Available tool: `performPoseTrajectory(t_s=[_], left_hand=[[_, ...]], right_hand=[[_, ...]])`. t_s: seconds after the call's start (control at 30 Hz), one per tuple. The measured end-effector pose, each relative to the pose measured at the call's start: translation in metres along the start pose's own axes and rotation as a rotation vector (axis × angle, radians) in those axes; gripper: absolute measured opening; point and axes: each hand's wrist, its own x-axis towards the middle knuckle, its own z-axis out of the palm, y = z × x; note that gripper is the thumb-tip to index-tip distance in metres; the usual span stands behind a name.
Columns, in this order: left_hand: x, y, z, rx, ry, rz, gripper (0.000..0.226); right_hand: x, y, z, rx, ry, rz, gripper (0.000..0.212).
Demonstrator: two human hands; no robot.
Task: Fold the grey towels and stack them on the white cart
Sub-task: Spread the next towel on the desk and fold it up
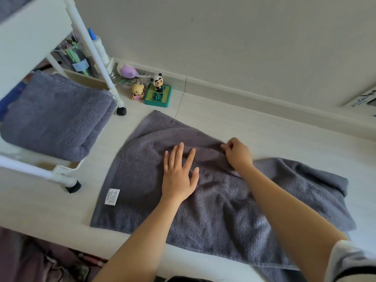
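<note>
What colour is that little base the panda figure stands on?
The base under the panda figure is teal with a green top, seen clearly in the head view.

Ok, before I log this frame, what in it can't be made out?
All in the head view:
- Care label on the spread towel: print too small to read.
- Right hand pinches a fold; its fingertips are curled out of sight.
- Towel under the left hand and both forearms: covered.
- Folded towels on the cart: count unclear; cart cut off by the left edge.
- Clutter at the bottom left: blurred and cropped.
</note>
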Motion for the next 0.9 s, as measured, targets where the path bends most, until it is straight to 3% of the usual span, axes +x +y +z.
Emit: performPoseTrajectory(t_s=[0.1,0.3,0.4,0.5,0.6,0.73,0.9], left_hand=[[0.002,-0.002,0.000,0.020,-0.004,-0.006,0.057],[0.006,0.000,0.000,0.133,-0.125,-0.087,0.059],[0.007,-0.001,0.000,0.175,-0.147,-0.112,0.060],[0.008,0.001,0.000,0.194,-0.164,-0.117,0.061],[0.010,0.003,-0.001,0.218,-0.190,-0.137,0.063],[0.009,0.004,-0.003,0.227,-0.227,-0.177,0.065],[0.015,0.017,-0.010,0.119,-0.199,-0.245,0.059]], right_hand=[[0.032,-0.009,-0.038,0.093,0.014,-0.015,0.018],[0.069,-0.028,-0.073,-0.135,0.148,-0.206,0.018],[0.046,-0.030,-0.050,-0.350,0.233,-0.336,0.028],[-0.005,-0.021,-0.009,-0.411,0.117,-0.497,0.055],[-0.037,0.019,0.021,-0.463,-0.053,-0.417,0.071],[-0.027,0.053,0.020,-0.473,0.014,-0.153,0.069],[-0.033,0.035,0.023,-0.472,0.018,-0.178,0.060]])
